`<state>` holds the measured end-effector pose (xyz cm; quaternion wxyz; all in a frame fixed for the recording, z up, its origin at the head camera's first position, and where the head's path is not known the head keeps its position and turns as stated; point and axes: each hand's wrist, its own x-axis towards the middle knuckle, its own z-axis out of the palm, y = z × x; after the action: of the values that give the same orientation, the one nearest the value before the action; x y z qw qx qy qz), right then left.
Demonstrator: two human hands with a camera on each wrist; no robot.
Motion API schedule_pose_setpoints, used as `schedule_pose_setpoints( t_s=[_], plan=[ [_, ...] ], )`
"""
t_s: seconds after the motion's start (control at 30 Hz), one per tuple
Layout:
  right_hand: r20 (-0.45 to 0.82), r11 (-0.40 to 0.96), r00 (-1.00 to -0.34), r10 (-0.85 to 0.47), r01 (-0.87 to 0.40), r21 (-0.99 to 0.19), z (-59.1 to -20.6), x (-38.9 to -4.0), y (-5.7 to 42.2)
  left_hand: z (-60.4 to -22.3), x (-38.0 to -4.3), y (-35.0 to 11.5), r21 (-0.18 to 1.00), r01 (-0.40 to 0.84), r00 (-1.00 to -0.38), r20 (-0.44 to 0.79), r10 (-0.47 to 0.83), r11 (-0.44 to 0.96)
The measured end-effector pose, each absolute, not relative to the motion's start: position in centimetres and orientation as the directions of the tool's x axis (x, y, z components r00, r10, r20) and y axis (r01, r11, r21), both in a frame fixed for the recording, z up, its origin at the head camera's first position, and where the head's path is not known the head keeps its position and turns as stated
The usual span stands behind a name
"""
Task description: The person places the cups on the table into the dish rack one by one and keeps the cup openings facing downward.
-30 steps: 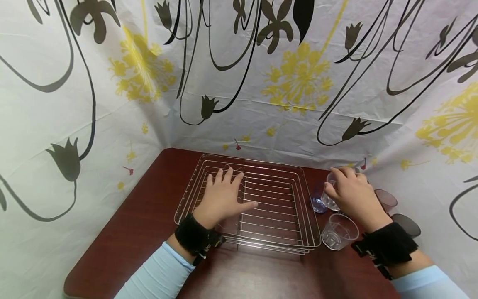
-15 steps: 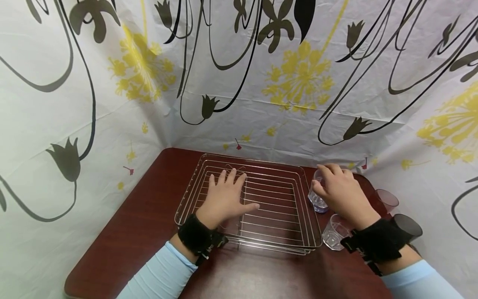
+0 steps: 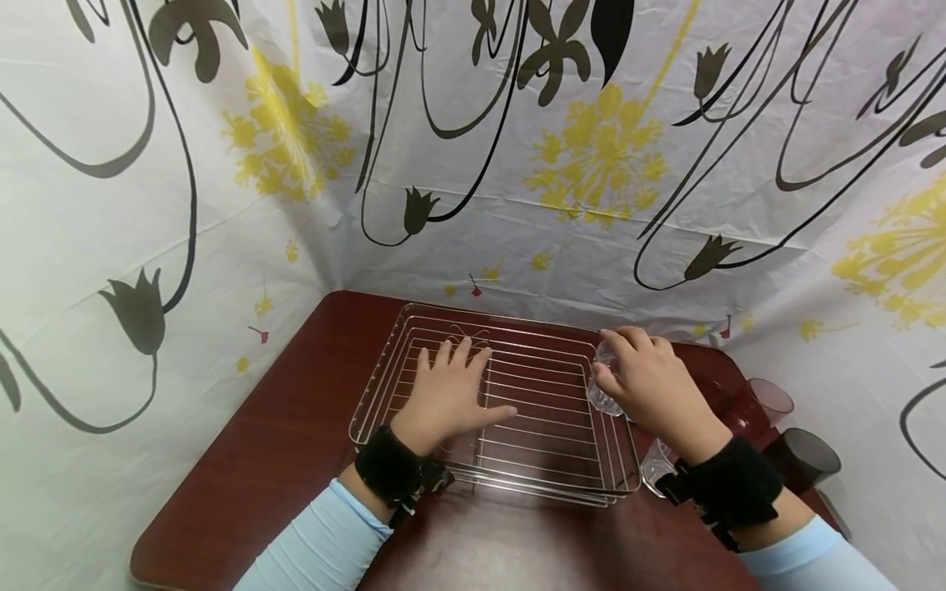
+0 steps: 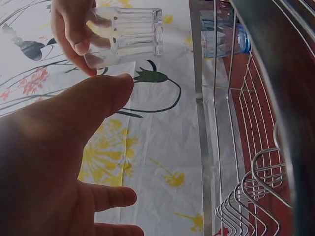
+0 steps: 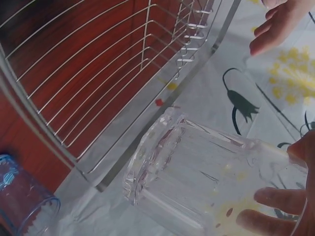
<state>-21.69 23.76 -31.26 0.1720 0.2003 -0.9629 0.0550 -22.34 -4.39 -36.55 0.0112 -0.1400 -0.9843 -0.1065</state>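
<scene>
Fingertips and thumb of my right hand (image 3: 658, 390) grip a clear drinking glass (image 3: 604, 386) near its rim. In the head view the glass is over the right side of the wire dish rack (image 3: 532, 486); in the right wrist view the clear glass (image 5: 197, 172) shows its thick base toward the rack. My left hand (image 3: 447, 398) spreads its fingers over the rack's left half and holds nothing. From the left wrist, the right hand (image 4: 74, 29) is seen beyond my left thumb. A blue glass (image 5: 24, 196) stands on the table outside the rack, mostly hidden in the head view.
Another clear glass (image 3: 654, 468) stands by the rack's right front corner, partly behind the right wrist. Further right are a reddish glass (image 3: 769, 400) and a dark grey glass (image 3: 805, 455). A patterned curtain (image 3: 473, 164) hangs around the back and sides of the red-brown table (image 3: 281, 419).
My right hand has carried the clear glass leftward, from beside the blue glass to over the rack's right side. The left hand has stayed nearly in place.
</scene>
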Motion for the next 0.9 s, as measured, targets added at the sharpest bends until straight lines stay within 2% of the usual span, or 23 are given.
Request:
schedule_pose_setpoints(
  t_s=[0.9],
  plan=[
    [0.357,0.863,-0.811,-0.464,-0.504,-0.024,-30.9,-21.1,19.9,-36.7,-21.7,-3.5,0.207,0.299,-0.954,0.045,0.296,0.931]
  ],
)
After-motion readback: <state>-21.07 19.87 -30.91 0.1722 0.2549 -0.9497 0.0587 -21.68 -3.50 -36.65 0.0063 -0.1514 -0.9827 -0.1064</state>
